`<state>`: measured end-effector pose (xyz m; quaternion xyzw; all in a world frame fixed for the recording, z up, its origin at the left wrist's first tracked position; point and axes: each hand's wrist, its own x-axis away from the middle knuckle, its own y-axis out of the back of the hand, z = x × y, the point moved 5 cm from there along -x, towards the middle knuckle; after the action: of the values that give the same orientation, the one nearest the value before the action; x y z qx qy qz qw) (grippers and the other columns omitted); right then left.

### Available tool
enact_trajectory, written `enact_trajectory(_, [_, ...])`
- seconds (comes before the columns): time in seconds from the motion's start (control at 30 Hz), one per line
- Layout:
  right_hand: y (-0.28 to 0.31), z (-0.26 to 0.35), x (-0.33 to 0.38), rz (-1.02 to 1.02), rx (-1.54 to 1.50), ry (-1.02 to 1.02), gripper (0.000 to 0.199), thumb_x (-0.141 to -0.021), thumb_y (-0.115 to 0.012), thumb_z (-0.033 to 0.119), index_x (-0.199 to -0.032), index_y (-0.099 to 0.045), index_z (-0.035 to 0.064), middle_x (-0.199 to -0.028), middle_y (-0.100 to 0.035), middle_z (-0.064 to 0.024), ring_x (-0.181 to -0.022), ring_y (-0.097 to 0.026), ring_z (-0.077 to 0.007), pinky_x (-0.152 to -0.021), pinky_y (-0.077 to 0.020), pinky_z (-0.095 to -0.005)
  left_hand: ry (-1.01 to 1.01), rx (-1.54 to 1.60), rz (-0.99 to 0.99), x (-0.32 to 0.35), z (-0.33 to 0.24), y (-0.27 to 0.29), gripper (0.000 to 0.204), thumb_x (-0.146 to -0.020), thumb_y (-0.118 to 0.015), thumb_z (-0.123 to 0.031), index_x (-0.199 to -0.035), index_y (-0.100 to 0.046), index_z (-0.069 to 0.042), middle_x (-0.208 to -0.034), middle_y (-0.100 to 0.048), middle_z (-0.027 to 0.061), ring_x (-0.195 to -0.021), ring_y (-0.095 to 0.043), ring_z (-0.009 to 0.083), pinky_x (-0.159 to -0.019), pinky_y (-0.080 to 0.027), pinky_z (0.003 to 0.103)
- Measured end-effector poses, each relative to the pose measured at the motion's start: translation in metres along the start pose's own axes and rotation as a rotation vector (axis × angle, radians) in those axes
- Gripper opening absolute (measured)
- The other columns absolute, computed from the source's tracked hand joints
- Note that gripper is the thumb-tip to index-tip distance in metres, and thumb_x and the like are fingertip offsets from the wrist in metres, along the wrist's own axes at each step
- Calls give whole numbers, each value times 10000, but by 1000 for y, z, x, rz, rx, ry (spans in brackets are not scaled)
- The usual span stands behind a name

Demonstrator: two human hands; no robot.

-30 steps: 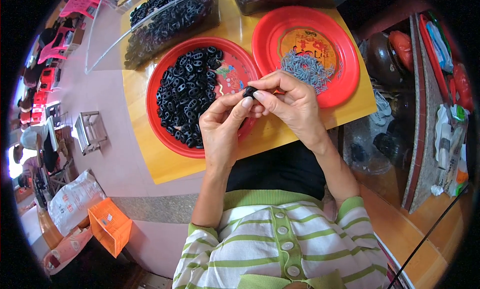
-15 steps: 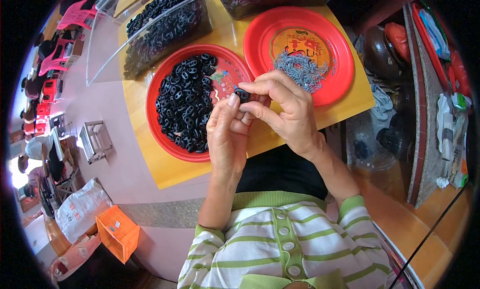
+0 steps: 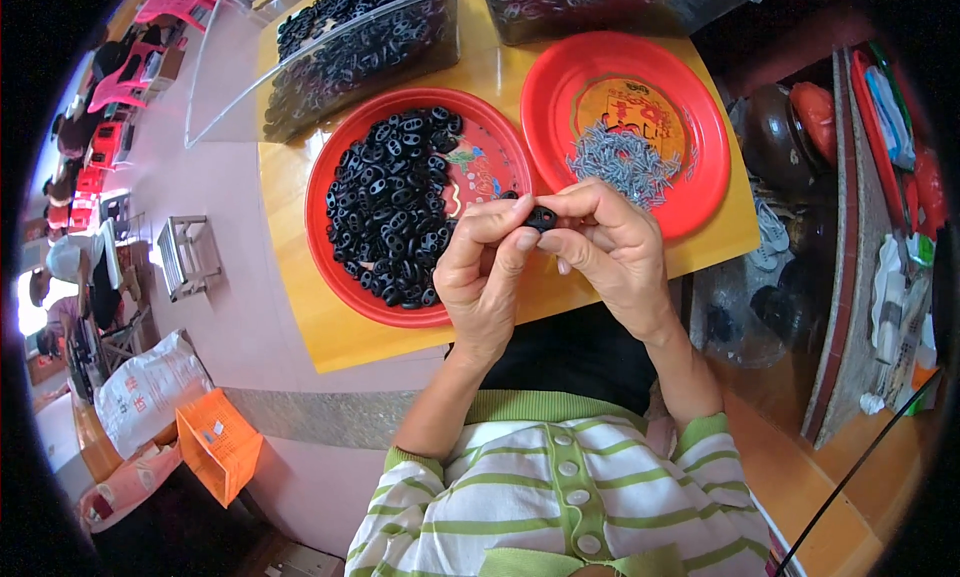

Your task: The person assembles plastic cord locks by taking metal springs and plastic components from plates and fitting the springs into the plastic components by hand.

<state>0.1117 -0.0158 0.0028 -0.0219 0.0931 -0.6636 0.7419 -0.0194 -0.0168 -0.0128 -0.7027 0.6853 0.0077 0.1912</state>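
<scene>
Well, it all comes down to the fingers here: the small black piece (image 3: 541, 218) sits right between the two hands, pinched from one side by the left hand (image 3: 487, 272) and from the other by the right hand (image 3: 618, 257). Neither hand is nearer; both sets of fingers are closed on it, thumbs below, forefingers above, tips almost meeting. Its long axis looks to run roughly sideways from hand to hand, but the fingers cover the ends, so no certainty there. Nothing stands between fingers and piece, and the pair is held up above the near side of the yellow counter (image 3: 340, 342). Just behind the left fingertips there's another dark bit (image 3: 509, 195), and whether it's held or lying on the plate, I can't tell. Off to the left, the first red plate (image 3: 316, 217) carries a heap of black pieces (image 3: 390, 202), its right-hand portion bare, the left hand partly covering its near right rim. Beyond the right hand, the second red plate (image 3: 545, 82) bears a scatter of small grey screw-like bits (image 3: 622, 165). Further back, two clear bins wall off the far side, one (image 3: 370, 82) full of similar black pieces, the other (image 3: 610, 12) dark with its contents.
</scene>
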Motion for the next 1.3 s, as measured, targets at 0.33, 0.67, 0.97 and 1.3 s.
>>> enact_trajectory(0.33, [-9, -3, -20, 78, 89, -32, 138, -827, -624, 43, -948, -577, -1, -799, -540, -3, -619, -506, -32, -531, -441, -180, -35, -47, -112, -8, 0, 12, 143, -817, -611, 33, -959, -613, 33, -923, -598, 84, -831, -545, 113, -743, -445, 219])
enact_trajectory(0.67, [42, 90, -126, -285, 611, 476, 165, -808, -656, 72, -968, -643, 32, -788, -621, 2, -632, -509, -36, -588, -420, -169, -229, -1054, 217, -79, -10, 28, 256, -737, -645, -21, -992, -636, -42, -853, -560, 100, -778, -529, 239, -685, -458, 321])
enact_trajectory(0.97, [90, 84, -124, -313, 745, 453, 143, -826, -641, 97, -942, -633, 13, -825, -627, -4, -769, -542, -49, -716, -433, -200, -215, -1288, 310, -90, 8, 34, 154, -744, -616, -33, -895, -640, -26, -849, -535, 109, -814, -519, 273, -731, -444, 354])
enact_trajectory(1.3, [137, -5, -58, -81, 880, -67, 100, -796, -629, 72, -861, -632, -4, -737, -584, -46, -625, -515, -98, -566, -410, -240, -132, -1192, 419, -82, 2, 20, 131, -730, -642, -23, -858, -665, -40, -889, -558, 79, -821, -524, 244, -732, -445, 336])
